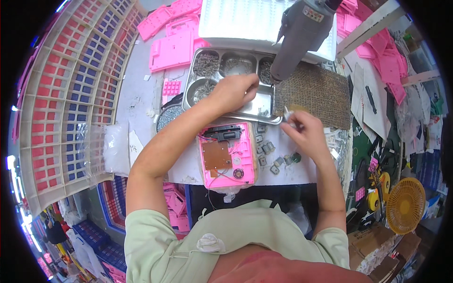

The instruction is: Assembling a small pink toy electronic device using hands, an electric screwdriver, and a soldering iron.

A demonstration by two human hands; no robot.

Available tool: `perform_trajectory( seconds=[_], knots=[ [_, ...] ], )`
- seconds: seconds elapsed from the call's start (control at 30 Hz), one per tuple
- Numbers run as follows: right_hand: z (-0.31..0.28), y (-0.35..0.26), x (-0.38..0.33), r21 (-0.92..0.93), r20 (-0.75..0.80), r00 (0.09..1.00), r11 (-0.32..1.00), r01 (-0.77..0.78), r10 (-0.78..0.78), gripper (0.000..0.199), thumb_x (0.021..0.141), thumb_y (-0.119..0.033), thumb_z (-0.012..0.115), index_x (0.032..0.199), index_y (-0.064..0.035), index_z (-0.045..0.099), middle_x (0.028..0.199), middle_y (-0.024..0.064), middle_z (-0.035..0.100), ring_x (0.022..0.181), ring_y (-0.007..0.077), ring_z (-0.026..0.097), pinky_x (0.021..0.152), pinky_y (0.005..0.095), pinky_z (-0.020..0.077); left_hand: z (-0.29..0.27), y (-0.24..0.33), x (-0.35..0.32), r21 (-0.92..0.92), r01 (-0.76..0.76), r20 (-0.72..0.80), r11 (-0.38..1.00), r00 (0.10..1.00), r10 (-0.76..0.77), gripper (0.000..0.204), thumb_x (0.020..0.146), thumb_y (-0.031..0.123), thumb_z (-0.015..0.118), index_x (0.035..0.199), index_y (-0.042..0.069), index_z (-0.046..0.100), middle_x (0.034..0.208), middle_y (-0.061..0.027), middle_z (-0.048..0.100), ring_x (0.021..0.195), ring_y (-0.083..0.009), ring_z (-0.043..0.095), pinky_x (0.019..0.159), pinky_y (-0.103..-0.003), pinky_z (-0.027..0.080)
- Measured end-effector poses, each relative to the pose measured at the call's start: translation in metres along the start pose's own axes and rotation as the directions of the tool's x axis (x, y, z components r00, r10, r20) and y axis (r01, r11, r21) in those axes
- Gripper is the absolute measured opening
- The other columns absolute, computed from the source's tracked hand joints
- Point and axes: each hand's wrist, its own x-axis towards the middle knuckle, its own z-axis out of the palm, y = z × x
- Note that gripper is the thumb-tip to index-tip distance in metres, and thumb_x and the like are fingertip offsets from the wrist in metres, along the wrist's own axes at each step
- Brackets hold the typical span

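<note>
My left hand [236, 92] hovers over a metal compartment tray [226, 114], its fingertips curled together; what they hold, if anything, is hidden. The tray's compartments hold small screws or similar metal bits [205, 63]. By the tray's near right corner, my right hand [306, 133] pinches a small whitish part [287, 113], too small to name. Below the tray, in front of me, lies an open pink plastic casing [245, 160]. Inside it are a brown circuit board [216, 155], a black box-shaped part [229, 134], a round dark part [239, 173] and thin wires.
A grey powered tool head [302, 37] hangs over the tray's right side, above a brown woven mat [316, 92]. Several small metal parts [268, 147] lie right of the casing. Pink plastic shells [172, 49] and a white tray [240, 23] stand behind; a white lattice crate [66, 99] rises left.
</note>
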Motion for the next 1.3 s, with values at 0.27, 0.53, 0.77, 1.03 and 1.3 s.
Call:
perform_trajectory(
  seconds=[0.27, 0.53, 0.77, 1.03, 1.3],
  knots=[
    [0.045, -0.031, 0.073, 0.164, 0.169, 0.985, 0.986, -0.015, -0.013, 0.034, 0.098, -0.031, 0.064, 0.103, 0.0003, 0.074, 0.077, 0.0187, 0.069, 0.07, 0.03, 0.066, 0.065, 0.0392, 0.0484, -0.016, 0.009, -0.031, -0.368, -0.088, -0.064, 0.926, 0.996, 0.069, 0.022, 0.092, 0.017, 0.069, 0.109, 0.003, 0.066, 0.091, -0.0123, 0.069, 0.08, -0.0258, 0.067, 0.075, -0.036, 0.055],
    [0.049, -0.032, 0.076, 0.245, 0.049, 0.996, 0.968, 0.062, -0.076, 0.028, 0.097, -0.025, 0.066, 0.088, 0.0019, 0.066, 0.075, 0.0148, 0.066, 0.067, 0.0209, 0.061, 0.065, 0.0359, 0.0481, -0.027, 0.0, -0.035, -0.682, 0.324, 0.182, 0.656, 0.944, -0.276, 0.019, 0.088, 0.012, 0.073, 0.102, -0.002, 0.07, 0.09, -0.004, 0.071, 0.084, -0.0116, 0.066, 0.077, -0.027, 0.054],
    [0.051, -0.011, 0.09, -0.156, -0.09, 0.867, 0.867, 0.474, -0.49, 0.018, 0.087, -0.016, 0.074, 0.094, -0.004, 0.063, 0.087, 0.0101, 0.063, 0.083, 0.0298, 0.06, 0.07, 0.0379, 0.0496, -0.034, -0.01, -0.033, -0.698, 0.631, 0.511, 0.339, 0.771, -0.381, 0.027, 0.099, 0.025, 0.058, 0.1, 0.001, 0.07, 0.069, 0.0048, 0.045, 0.061, -0.0049, 0.043, 0.046, -0.024, 0.031],
    [0.032, -0.042, 0.06, -0.202, 0.031, 0.845, 0.824, 0.529, -0.535, 0.031, 0.081, -0.015, 0.077, 0.108, -0.0084, 0.064, 0.091, 0.0092, 0.065, 0.087, 0.0321, 0.063, 0.073, 0.0425, 0.0529, -0.054, 0.026, -0.076, -0.55, 0.45, 0.25, 0.704, 0.892, -0.376, 0.03, 0.103, 0.025, 0.059, 0.107, -0.002, 0.071, 0.083, 0.0007, 0.064, 0.072, -0.0085, 0.056, 0.067, -0.028, 0.047],
    [0.041, -0.06, -0.013, 0.294, 0.078, 0.783, 0.765, 0.573, -0.617, 0.032, 0.08, -0.006, 0.077, 0.111, -0.0063, 0.068, 0.09, 0.0084, 0.068, 0.078, 0.0297, 0.065, 0.066, 0.0402, 0.0526, -0.014, 0.071, -0.168, -0.886, 0.394, 0.302, 0.244, 0.891, -0.34, 0.021, 0.107, 0.018, 0.055, 0.11, 0.0, 0.066, 0.094, -0.002, 0.068, 0.09, -0.007, 0.065, 0.069, -0.02, 0.051]
  ],
)
